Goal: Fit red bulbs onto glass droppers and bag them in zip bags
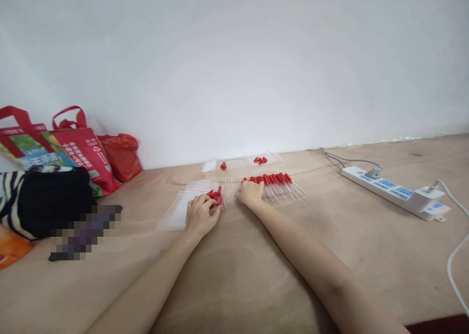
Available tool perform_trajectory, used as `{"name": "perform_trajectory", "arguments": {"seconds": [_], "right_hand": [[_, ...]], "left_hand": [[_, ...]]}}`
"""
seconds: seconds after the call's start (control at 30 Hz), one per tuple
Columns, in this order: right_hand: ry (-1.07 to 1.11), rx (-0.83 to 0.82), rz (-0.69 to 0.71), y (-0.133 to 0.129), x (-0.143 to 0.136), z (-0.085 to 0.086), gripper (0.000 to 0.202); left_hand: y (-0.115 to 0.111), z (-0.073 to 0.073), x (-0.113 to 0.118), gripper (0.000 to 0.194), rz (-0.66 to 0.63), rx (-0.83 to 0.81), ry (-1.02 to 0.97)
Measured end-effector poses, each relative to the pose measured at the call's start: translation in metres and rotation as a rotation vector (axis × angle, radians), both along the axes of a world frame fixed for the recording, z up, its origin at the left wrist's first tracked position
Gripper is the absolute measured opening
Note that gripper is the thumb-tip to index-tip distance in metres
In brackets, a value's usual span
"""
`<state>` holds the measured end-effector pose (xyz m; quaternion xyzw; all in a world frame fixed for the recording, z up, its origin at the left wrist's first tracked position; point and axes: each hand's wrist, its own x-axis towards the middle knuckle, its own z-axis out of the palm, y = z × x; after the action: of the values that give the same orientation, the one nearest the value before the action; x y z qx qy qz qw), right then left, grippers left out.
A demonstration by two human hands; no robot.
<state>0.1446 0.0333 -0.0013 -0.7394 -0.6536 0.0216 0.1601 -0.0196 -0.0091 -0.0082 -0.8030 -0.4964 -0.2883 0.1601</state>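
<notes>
That row of sticks [281,179] catches my eye: bright red tops, pale translucent shafts. Left of the row, more red pieces [219,192] sit by a whitish see-through bag [178,207]. Far left of it, a red carrier bag [86,153] bears white lettering, and a black cloth [54,197] shows cream zebra stripes. Right of the row, a white power strip [381,186] has blue socket panels. The worktop [234,285] is tan, faintly grained; the wall [256,80] behind the row, pale grey.

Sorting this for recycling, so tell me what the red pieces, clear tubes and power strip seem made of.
The red pieces: probably rubber or plastic, evenly coloured with a slight sheen. The clear tubes: smooth and see-through, glass or plastic, can't tell which. The power strip: likely hard plastic, smooth white casing.
</notes>
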Motion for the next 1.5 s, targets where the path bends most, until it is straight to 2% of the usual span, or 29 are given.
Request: {"name": "perform_trajectory", "arguments": {"seconds": [0.1, 0.17, 0.33, 0.53, 0.6, 0.77, 0.87, 1.0, 1.17, 1.33, 1.5], "right_hand": [[-0.009, -0.012, 0.005, 0.003, -0.003, 0.001, 0.023], [-0.018, -0.015, 0.015, 0.005, -0.006, 0.001, 0.022], [-0.036, 0.005, 0.037, 0.001, -0.010, 0.000, 0.024], [-0.044, 0.110, 0.087, -0.020, 0.002, 0.008, 0.028], [-0.060, 0.163, 0.170, -0.032, 0.013, 0.009, 0.028], [-0.051, 0.209, 0.540, -0.073, 0.056, -0.004, 0.017], [0.027, 0.216, 0.619, -0.091, 0.081, -0.013, 0.014], [0.125, 0.216, 0.598, -0.098, 0.095, -0.016, 0.013], [0.246, 0.176, 0.496, -0.090, 0.087, -0.013, 0.026], [0.205, 0.032, 0.376, -0.086, 0.077, -0.014, 0.021], [0.140, 0.098, 0.354, -0.089, 0.073, -0.020, 0.016]], "left_hand": [[-0.007, 0.005, 0.002, 0.011, -0.024, 0.075, -0.050], [-0.013, 0.007, 0.005, 0.011, -0.094, 0.082, -0.076], [-0.029, 0.009, 0.014, 0.011, -0.315, -0.047, -0.037], [-0.037, 0.011, 0.013, 0.010, -0.438, -0.194, 0.047], [-0.037, 0.011, 0.011, 0.011, -0.453, -0.218, 0.060], [-0.037, 0.008, 0.011, 0.011, -0.486, -0.244, 0.043], [-0.038, 0.008, 0.014, 0.013, -0.498, -0.275, 0.019], [-0.042, 0.010, 0.018, 0.011, -0.526, -0.332, -0.018], [-0.042, 0.008, 0.025, 0.009, -0.515, -0.396, -0.063], [-0.039, 0.006, 0.029, 0.009, -0.485, -0.440, -0.115], [-0.039, 0.003, 0.028, 0.008, -0.415, -0.444, -0.216]]}}
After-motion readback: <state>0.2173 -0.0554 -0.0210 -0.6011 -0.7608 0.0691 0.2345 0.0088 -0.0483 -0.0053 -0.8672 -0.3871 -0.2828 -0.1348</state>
